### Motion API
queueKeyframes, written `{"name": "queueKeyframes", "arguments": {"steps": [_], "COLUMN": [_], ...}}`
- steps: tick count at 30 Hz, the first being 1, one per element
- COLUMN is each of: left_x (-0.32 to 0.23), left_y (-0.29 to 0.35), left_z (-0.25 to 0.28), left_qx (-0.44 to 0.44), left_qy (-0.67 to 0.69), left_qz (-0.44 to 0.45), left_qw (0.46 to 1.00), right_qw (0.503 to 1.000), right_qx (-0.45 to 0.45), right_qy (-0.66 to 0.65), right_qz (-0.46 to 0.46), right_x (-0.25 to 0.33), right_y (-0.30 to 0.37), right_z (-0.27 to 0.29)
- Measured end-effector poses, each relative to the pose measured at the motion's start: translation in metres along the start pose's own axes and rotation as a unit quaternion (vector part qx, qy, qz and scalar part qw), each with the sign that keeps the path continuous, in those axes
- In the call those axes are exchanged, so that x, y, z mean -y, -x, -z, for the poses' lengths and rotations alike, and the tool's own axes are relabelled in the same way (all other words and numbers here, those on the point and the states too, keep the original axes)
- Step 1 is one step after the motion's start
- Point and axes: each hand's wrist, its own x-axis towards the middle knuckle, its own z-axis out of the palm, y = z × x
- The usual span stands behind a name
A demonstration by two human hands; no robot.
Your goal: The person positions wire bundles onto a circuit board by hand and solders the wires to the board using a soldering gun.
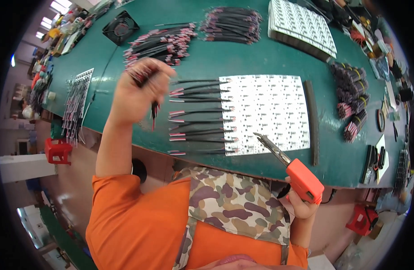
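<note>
Seemingly the left hand (137, 96) clutches wires (154, 111); the right hand (302, 205) grips a red tool (305, 181).

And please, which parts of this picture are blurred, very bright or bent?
Head view: left hand and its dangling wires smeared, probably by motion; red soldering gun clearer; white circuit-board panel very bright, dark marks still visible; green table's edges bowed; corners black.

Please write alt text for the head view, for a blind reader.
A person's right hand holds a red pistol-shaped tool over a white circuit sheet with black cables along its left edge; the blurred left hand holds more cables.
</note>
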Motion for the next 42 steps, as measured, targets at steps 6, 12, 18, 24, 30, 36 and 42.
{"name": "queueKeyframes", "arguments": {"steps": [6, 12, 18, 24, 30, 36, 42], "left_x": [0.079, 0.082, 0.113, 0.12, 0.04, 0.009, 0.027], "left_y": [-0.018, -0.039, -0.036, -0.026, -0.061, -0.056, 0.002], "left_z": [0.048, 0.08, 0.094, 0.097, -0.014, -0.251, -0.369], "left_qx": [-0.17, -0.166, 0.016, 0.008, 0.102, 0.514, 0.587], "left_qy": [0.035, -0.074, -0.578, -0.618, -0.366, -0.09, 0.083], "left_qz": [-0.029, 0.006, 0.053, 0.029, -0.171, -0.304, -0.082], "left_qw": [0.984, 0.983, 0.814, 0.786, 0.909, 0.797, 0.801], "right_qw": [0.998, 1.0, 1.0, 0.985, 0.927, 0.909, 0.858], "right_qx": [-0.025, -0.023, -0.022, -0.145, -0.328, -0.325, -0.4], "right_qy": [-0.05, -0.018, 0.012, -0.079, -0.125, -0.024, 0.171], "right_qz": [-0.02, -0.01, -0.001, 0.042, 0.133, 0.26, 0.273], "right_x": [0.008, 0.025, 0.024, 0.018, 0.005, 0.005, -0.04], "right_y": [-0.03, -0.063, -0.091, -0.077, -0.021, -0.027, 0.024], "right_z": [-0.015, -0.018, -0.009, 0.006, 0.009, 0.006, 0.029]}}
